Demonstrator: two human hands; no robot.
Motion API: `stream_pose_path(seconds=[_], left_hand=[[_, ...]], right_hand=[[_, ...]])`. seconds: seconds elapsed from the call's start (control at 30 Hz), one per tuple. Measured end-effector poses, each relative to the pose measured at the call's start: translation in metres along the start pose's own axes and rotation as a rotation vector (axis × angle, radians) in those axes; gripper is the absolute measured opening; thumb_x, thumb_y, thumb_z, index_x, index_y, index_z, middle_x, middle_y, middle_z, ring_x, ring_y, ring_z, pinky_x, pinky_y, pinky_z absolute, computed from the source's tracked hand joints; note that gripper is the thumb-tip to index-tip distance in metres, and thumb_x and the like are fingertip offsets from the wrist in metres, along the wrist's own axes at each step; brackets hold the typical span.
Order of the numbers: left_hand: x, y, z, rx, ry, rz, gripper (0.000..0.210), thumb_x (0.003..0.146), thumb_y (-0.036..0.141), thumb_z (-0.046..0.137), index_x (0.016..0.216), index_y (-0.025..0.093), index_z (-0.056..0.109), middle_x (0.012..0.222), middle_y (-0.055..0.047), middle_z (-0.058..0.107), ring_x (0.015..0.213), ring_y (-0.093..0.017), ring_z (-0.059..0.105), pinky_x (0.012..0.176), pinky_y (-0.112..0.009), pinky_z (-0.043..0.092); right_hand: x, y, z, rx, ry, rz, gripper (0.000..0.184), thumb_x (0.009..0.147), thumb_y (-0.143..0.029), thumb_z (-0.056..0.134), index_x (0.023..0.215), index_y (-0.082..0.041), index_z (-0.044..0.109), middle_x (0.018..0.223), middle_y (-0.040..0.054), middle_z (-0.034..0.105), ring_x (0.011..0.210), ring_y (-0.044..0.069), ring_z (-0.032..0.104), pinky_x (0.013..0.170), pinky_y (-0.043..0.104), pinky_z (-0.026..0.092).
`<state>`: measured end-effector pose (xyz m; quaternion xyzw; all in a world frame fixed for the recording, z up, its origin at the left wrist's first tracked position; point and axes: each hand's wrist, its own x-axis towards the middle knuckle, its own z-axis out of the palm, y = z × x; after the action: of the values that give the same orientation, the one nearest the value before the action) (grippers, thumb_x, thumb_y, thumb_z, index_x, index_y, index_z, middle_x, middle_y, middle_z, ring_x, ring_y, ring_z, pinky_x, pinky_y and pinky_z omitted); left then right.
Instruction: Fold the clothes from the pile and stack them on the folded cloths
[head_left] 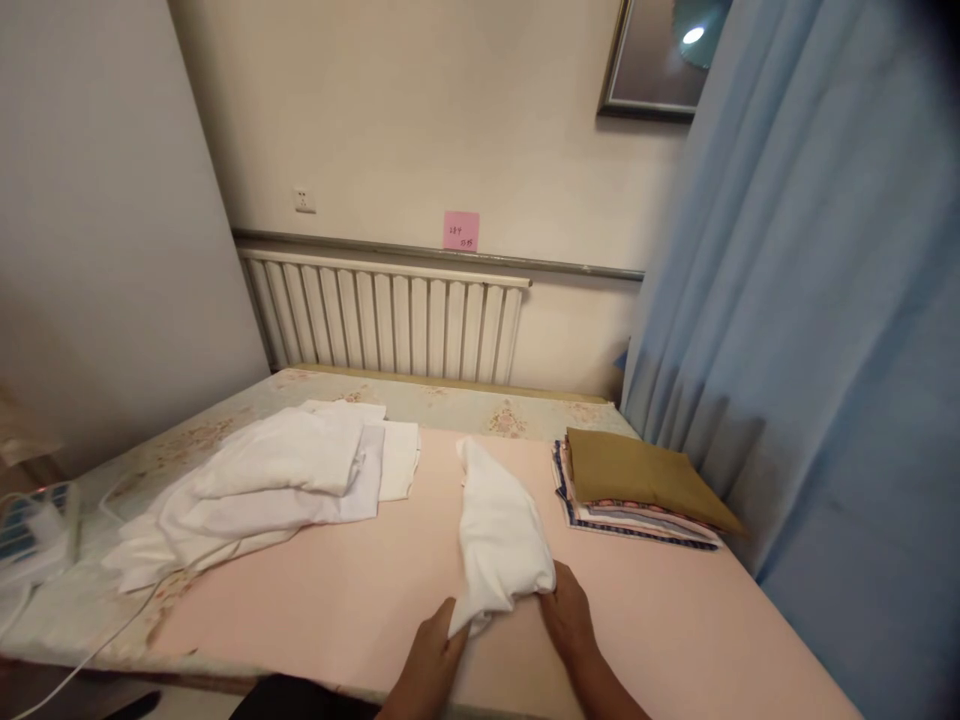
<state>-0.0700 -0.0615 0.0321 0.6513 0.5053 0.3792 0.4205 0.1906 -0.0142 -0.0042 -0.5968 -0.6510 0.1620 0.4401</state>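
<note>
A white cloth (499, 525), bunched and folded over, is between my two hands above the pink sheet (330, 590). At its lower left corner, my left hand (439, 645) pinches the edge. My right hand (566, 605) grips the lower right edge, its fingers partly hidden behind the fabric. The cloth's far end tapers away from me towards the wall. What kind of garment or linen it is, I cannot tell.
White fabrics (285, 465) lie in a loose heap on the left. A stack of folded cloths (637, 475), mustard on top, sits at the right near a blue curtain (787, 300). A white cable (97, 650) crosses the left front edge. A radiator (397, 315) stands behind.
</note>
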Motion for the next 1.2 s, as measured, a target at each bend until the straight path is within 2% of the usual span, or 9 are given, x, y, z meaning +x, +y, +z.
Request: stream_pose_path(seconds=[0.13, 0.3, 0.47, 0.53, 0.67, 0.8, 0.97, 1.07, 1.2], left_hand=[[-0.013, 0.028, 0.008, -0.383, -0.003, -0.151, 0.052, 0.082, 0.057, 0.056, 0.112, 0.015, 0.066, 0.107, -0.011, 0.071, 0.101, -0.028, 0.062, 0.092, -0.037, 0.047], [-0.023, 0.046, 0.021, -0.883, -0.098, -0.267, 0.060, 0.078, 0.057, 0.064, 0.119, 0.013, 0.063, 0.101, -0.013, 0.072, 0.095, -0.028, 0.065, 0.086, -0.039, 0.049], [-0.024, 0.051, 0.018, -1.051, -0.054, -0.303, 0.046, 0.079, 0.048, 0.067, 0.110, 0.014, 0.068, 0.098, -0.012, 0.073, 0.099, -0.028, 0.065, 0.087, -0.037, 0.050], [-0.024, 0.048, 0.016, -1.057, -0.054, -0.332, 0.045, 0.077, 0.048, 0.069, 0.107, 0.013, 0.070, 0.097, -0.013, 0.074, 0.100, -0.029, 0.065, 0.087, -0.038, 0.051], [-0.027, 0.041, 0.012, -1.096, -0.040, -0.412, 0.045, 0.075, 0.045, 0.071, 0.107, 0.012, 0.069, 0.098, -0.013, 0.074, 0.101, -0.030, 0.066, 0.086, -0.040, 0.053], [-0.028, 0.034, 0.011, -1.160, 0.008, -0.489, 0.046, 0.074, 0.040, 0.073, 0.108, 0.009, 0.068, 0.097, -0.014, 0.074, 0.099, -0.029, 0.068, 0.084, -0.039, 0.054], [-0.029, 0.028, 0.010, -1.189, 0.010, -0.534, 0.043, 0.076, 0.036, 0.072, 0.108, 0.007, 0.067, 0.096, -0.014, 0.074, 0.095, -0.028, 0.069, 0.083, -0.036, 0.054], [-0.032, 0.028, 0.011, -1.158, -0.006, -0.516, 0.046, 0.076, 0.040, 0.072, 0.108, 0.007, 0.068, 0.096, -0.014, 0.074, 0.095, -0.027, 0.069, 0.083, -0.036, 0.054], [-0.036, 0.034, 0.013, -0.987, -0.095, -0.387, 0.053, 0.078, 0.047, 0.069, 0.115, 0.010, 0.066, 0.102, -0.014, 0.073, 0.097, -0.028, 0.067, 0.086, -0.037, 0.051]], right_hand=[[-0.015, -0.021, -0.003, 0.150, -0.012, 0.227, 0.045, 0.089, -0.053, 0.046, 0.100, -0.017, 0.071, 0.105, 0.0113, 0.071, 0.101, 0.028, 0.063, 0.090, 0.038, 0.047], [-0.042, -0.058, -0.006, 0.583, -0.117, 0.386, 0.053, 0.079, -0.065, 0.059, 0.103, -0.019, 0.072, 0.111, 0.0090, 0.071, 0.108, 0.028, 0.062, 0.095, 0.035, 0.045], [-0.061, -0.078, -0.008, 1.179, -0.240, 0.651, 0.064, 0.076, -0.067, 0.065, 0.114, -0.015, 0.065, 0.116, 0.0145, 0.068, 0.105, 0.028, 0.065, 0.092, 0.041, 0.048], [-0.064, -0.082, -0.009, 1.302, -0.274, 0.723, 0.062, 0.076, -0.064, 0.068, 0.113, -0.015, 0.064, 0.114, 0.0147, 0.068, 0.103, 0.027, 0.066, 0.091, 0.042, 0.049], [-0.062, -0.089, -0.009, 1.393, -0.275, 0.770, 0.056, 0.073, -0.059, 0.074, 0.108, -0.015, 0.066, 0.110, 0.0142, 0.070, 0.101, 0.026, 0.067, 0.090, 0.039, 0.049], [-0.058, -0.091, -0.006, 1.435, -0.206, 0.822, 0.048, 0.071, -0.051, 0.078, 0.101, -0.017, 0.065, 0.105, 0.0113, 0.071, 0.093, 0.022, 0.068, 0.086, 0.034, 0.051], [-0.060, -0.090, 0.003, 1.152, -0.244, 0.910, 0.049, 0.066, -0.053, 0.078, 0.091, -0.014, 0.065, 0.081, 0.0079, 0.071, 0.065, 0.017, 0.066, 0.065, 0.028, 0.051], [-0.064, -0.093, 0.005, 1.076, -0.266, 0.919, 0.049, 0.067, -0.056, 0.075, 0.089, -0.014, 0.064, 0.078, 0.0080, 0.070, 0.065, 0.017, 0.066, 0.063, 0.028, 0.051], [-0.065, -0.101, 0.001, 1.163, -0.338, 0.861, 0.057, 0.071, -0.064, 0.070, 0.101, -0.016, 0.065, 0.088, 0.0099, 0.071, 0.076, 0.022, 0.068, 0.066, 0.032, 0.052]])
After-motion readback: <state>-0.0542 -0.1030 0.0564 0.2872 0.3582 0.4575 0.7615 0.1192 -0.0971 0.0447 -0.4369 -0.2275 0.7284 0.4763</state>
